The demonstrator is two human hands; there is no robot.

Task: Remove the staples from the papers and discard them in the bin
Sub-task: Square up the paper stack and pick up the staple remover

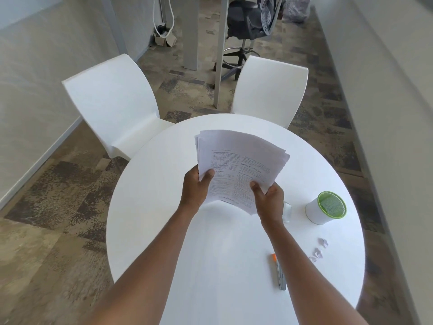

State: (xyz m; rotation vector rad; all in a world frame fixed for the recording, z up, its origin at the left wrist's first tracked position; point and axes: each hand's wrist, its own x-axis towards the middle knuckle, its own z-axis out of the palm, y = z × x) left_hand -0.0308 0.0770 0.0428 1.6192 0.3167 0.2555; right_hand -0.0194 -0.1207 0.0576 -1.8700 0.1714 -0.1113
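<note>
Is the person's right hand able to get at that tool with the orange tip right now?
Probably not at once: the right hand grips the papers together with the left hand. The tool lies uncovered on the table beside the right forearm, so once freed, likely yes.

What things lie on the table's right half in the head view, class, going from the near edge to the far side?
Stapler with orange tip → small scraps → green-rimmed bin → the papers held up in both hands, left hand and right hand.
</note>
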